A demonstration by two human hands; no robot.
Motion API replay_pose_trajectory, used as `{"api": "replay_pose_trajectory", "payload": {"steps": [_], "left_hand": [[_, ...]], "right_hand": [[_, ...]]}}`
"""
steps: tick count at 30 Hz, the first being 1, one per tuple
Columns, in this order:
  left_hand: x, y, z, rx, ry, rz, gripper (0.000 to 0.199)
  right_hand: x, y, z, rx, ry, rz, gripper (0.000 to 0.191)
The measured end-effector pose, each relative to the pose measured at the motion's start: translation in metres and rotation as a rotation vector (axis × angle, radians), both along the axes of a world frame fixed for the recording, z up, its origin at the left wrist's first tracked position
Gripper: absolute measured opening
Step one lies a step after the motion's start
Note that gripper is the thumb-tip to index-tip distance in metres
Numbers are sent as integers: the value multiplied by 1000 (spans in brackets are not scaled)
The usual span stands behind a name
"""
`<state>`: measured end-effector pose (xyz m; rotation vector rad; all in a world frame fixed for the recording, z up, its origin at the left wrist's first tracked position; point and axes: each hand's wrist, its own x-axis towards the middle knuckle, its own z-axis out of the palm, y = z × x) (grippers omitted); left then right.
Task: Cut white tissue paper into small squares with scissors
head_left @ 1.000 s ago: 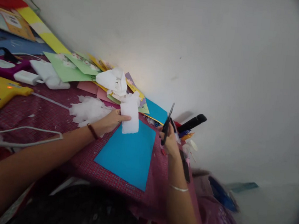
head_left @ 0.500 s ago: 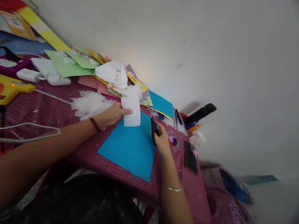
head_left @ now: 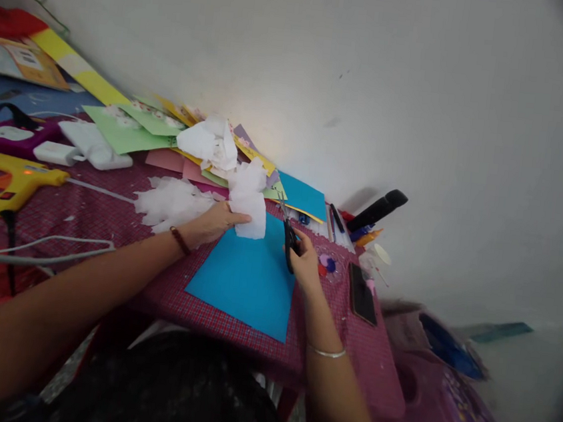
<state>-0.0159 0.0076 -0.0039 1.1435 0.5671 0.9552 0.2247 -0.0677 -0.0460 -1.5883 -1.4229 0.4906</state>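
Between the thumb and fingers of my left hand [head_left: 220,222] is a strip of white tissue paper [head_left: 254,211], its lower end over a blue sheet of paper [head_left: 249,278]. My right hand [head_left: 305,260] grips the black handles of a pair of scissors [head_left: 289,235], whose blades point up and away, to the right of the tissue and apart from it. Left of my left hand lies a heap of ragged white tissue pieces [head_left: 169,200]. A crumpled white tissue bundle [head_left: 211,140] rests on coloured cards behind.
A yellow glue gun [head_left: 20,180] with a cable lies at the left, near a purple power strip [head_left: 17,136]. Green cards [head_left: 123,130] are stacked along the wall. At the right are a phone [head_left: 362,293] and a black cylindrical object [head_left: 378,209]. A purple chair [head_left: 443,396] stands beyond the table edge.
My left hand has shifted slightly down, and the tissue strip now bends more in its upper part. The scissors stay in my right hand, almost unmoved. The view has tilted a little.
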Motion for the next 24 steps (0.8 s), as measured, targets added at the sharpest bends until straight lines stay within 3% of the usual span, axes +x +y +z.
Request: {"api": "replay_pose_trajectory", "payload": {"steps": [3,8,12,16,20,24], "left_hand": [[3,3,-8,-25,-21,-34,24],[4,9,-19,-95,6,-119,41],[3,4,-16,-90,62,-166,45],[4,-1,-10,53,165,-154,42],[5,-4,-8,309,318,14,25],[9,-8,-12,474,433,120,11]], "right_hand": [[1,-3,1,-21,-128,-38,53],[2,-7,5,-105,-363,-82,53],[0,-9,6,-155,-485,-74,52],[1,-10,6,-150,-541,-61,45],[-1,-11,14,-35,-528,-90,39],[-16,-13,26,289,-342,-28,35]]}}
